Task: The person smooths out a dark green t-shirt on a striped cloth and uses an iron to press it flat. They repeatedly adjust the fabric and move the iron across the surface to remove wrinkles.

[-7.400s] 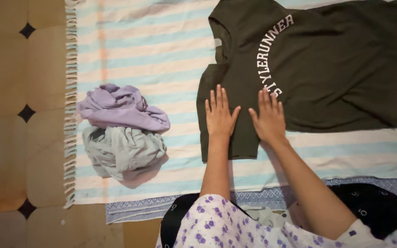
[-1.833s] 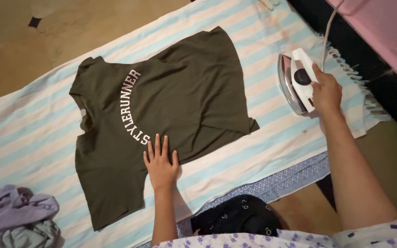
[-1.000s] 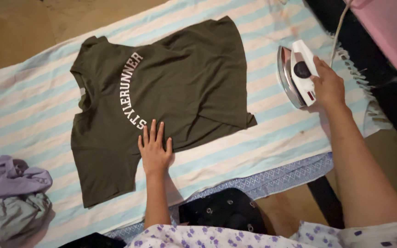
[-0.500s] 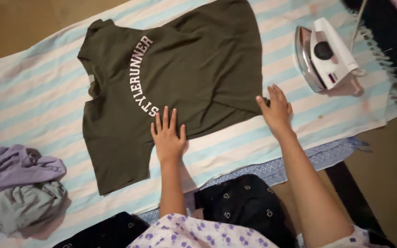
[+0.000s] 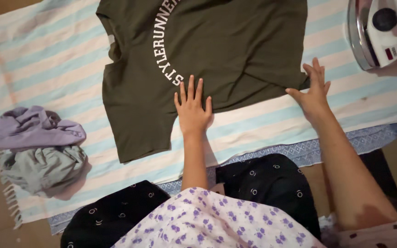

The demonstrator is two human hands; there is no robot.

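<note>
The left hand (image 5: pixel 192 112) lies flat with its fingers (image 5: pixel 190 89) spread, pressing the lower edge of the dark olive T-shirt (image 5: pixel 235 46) just below its curved white lettering. The right hand (image 5: pixel 314 94) is also open, fingers (image 5: pixel 317 73) fanned apart, their tips touching the shirt's near hem corner while the palm rests on the cloth beside it.

The shirt is soft knit, spread face up with shallow creases near the hem, one short sleeve pointing towards the person. It lies on a striped cloth (image 5: pixel 47 50) of pale blue and cream bands with a fringed end, and a blue patterned cloth (image 5: pixel 341 147) shows under its near edge.

Well to the right stands a white iron (image 5: pixel 382 30) with a shiny metal soleplate. Far to the left sit a crumpled lilac garment (image 5: pixel 35 131) and a grey-green one (image 5: pixel 44 167), touching each other.
</note>
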